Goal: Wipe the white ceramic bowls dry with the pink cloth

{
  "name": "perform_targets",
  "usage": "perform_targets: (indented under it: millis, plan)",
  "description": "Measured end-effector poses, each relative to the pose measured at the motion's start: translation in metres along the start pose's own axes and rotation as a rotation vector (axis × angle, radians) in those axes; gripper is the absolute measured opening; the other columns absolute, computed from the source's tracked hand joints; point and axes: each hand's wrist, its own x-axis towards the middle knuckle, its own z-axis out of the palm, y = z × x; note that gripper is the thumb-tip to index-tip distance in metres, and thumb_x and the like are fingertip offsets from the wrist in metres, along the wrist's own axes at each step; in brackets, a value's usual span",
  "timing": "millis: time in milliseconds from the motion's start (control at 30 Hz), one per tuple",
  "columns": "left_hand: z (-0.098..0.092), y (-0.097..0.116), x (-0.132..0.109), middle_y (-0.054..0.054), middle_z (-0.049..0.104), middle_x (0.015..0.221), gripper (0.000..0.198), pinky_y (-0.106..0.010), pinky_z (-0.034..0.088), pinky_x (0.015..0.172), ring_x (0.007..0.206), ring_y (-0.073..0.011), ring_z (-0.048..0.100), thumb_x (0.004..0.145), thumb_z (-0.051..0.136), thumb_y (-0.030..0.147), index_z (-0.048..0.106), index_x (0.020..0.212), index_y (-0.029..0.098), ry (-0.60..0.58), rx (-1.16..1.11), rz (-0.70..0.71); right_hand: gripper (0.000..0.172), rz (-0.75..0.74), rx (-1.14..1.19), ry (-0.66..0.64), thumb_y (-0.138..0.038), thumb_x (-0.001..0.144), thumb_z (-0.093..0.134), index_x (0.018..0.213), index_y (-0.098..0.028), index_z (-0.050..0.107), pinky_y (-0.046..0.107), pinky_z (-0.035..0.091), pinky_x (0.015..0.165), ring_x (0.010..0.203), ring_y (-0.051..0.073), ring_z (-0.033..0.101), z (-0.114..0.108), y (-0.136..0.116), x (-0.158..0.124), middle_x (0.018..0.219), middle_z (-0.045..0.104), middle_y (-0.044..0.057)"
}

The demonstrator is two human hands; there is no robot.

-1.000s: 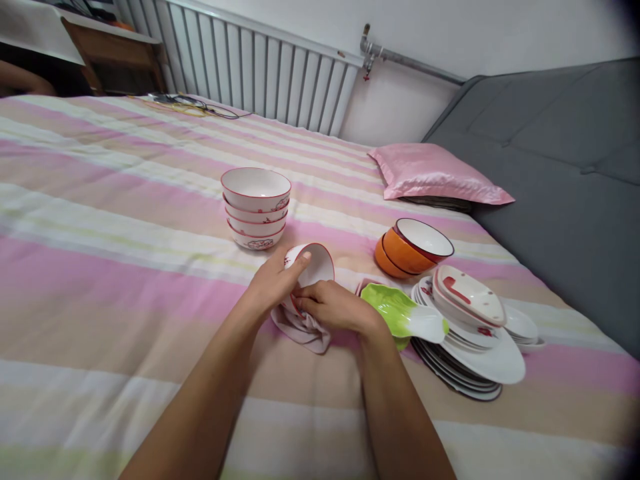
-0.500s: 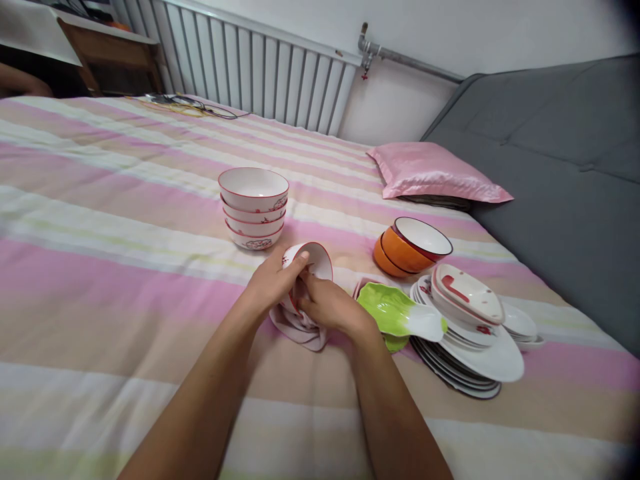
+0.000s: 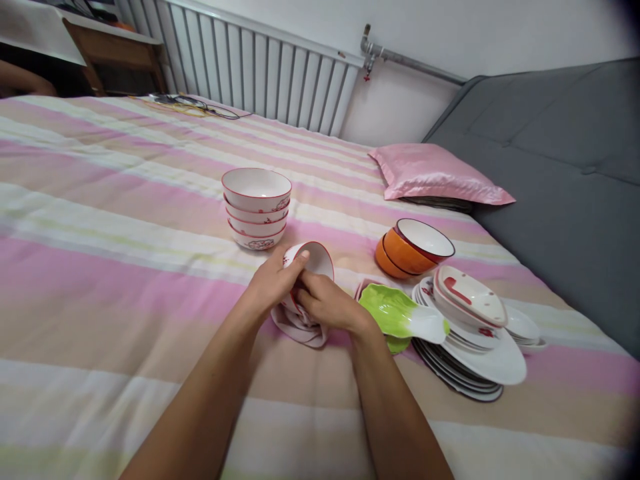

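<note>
Striped bedding point(image 3: 125, 300) covered the bed, with a radiator point(image 3: 240, 60) at the far wall. Both hands were occupied with one white bowl point(image 3: 323, 261), which was tilted near the middle of the scene. The left hand point(image 3: 273, 280) held it from the left, the thumb over its red rim. The right hand point(image 3: 325, 301) reached into the bowl; its fingers were partly hidden, so one could not tell whether they gripped something. Below lay a crumpled cloth point(image 3: 300, 333), touching the bowl. It seemed that the handling of this bowl was not yet finished, while a stack of four similar bowls point(image 3: 256, 207) stood farther to the left. How much was left could not be judged. To the right were orange bowls point(image 3: 407, 257), a green dish point(image 3: 387, 310) and piled plates point(image 3: 500, 360). The green dish, just beside the right wrist, probably narrowed the room there.
</note>
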Motion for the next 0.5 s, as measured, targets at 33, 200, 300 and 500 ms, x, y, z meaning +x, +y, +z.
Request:
perform_targets:
  millis: [33,200,300,500]
  plan:
    - [0.0,0.0,0.0,-0.009,0.065,0.114,0.049,-0.039,0.046,0.09,0.108,-0.0293,0.057,0.077,0.054,0.053,0.06,0.114,0.02,-0.005,0.0,0.003,0.018,-0.019,0.03,-0.004,-0.014,0.084,0.038,0.089,-0.016,0.055,0.028,0.044,0.07,0.07,0.015,0.053,-0.001,0.001,0.0,0.081,0.061,0.004]
    - [-0.001,-0.001,0.0,-0.01,0.064,0.115,0.052,-0.041,0.045,0.091,0.11,-0.0304,0.056,0.077,0.054,0.054,0.059,0.115,0.019,-0.019,0.003,0.004,0.03,-0.097,0.156,-0.088,-0.005,0.076,0.036,0.085,-0.016,0.062,0.028,0.045,0.078,0.079,0.015,0.057,-0.006,0.008,-0.002,0.083,0.065,0.003]
    - [0.0,-0.001,-0.001,-0.01,0.064,0.117,0.053,-0.04,0.045,0.091,0.11,-0.0297,0.056,0.077,0.053,0.054,0.059,0.116,0.018,-0.024,-0.002,0.021,0.043,-0.052,0.149,-0.178,0.0,0.069,0.035,0.093,-0.016,0.067,0.029,0.045,0.083,0.087,0.016,0.06,-0.01,0.011,-0.005,0.095,0.069,0.004]
    - [0.001,-0.001,-0.001,-0.01,0.063,0.118,0.055,-0.039,0.044,0.092,0.11,-0.029,0.056,0.078,0.052,0.056,0.058,0.117,0.018,-0.047,-0.004,0.014,0.044,0.108,-0.046,-0.212,0.0,0.07,0.038,0.094,-0.018,0.07,0.031,0.047,0.082,0.089,0.02,0.064,-0.011,0.006,-0.011,0.103,0.071,0.006]
